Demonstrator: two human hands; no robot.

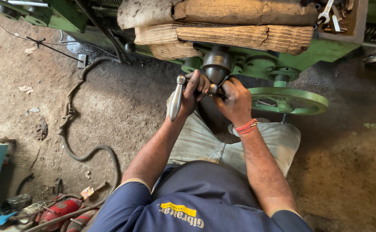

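Both hands are gripping a crank on the green machine [256,56]. The left hand [193,92] is closing around the crank's bar, its smooth, tapered steel handle [175,101] hanging just beside the knuckles. The right hand [235,99] is clamping the dark round hub [217,64]. A flat green handwheel [289,99] is sitting just beside.

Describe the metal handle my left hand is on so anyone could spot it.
Find the green machine at the top. Below its dark hub, the left hand grips a crank. The handle is its shiny, tapered steel spindle pointing down, unlike the flat green handwheel beside it.
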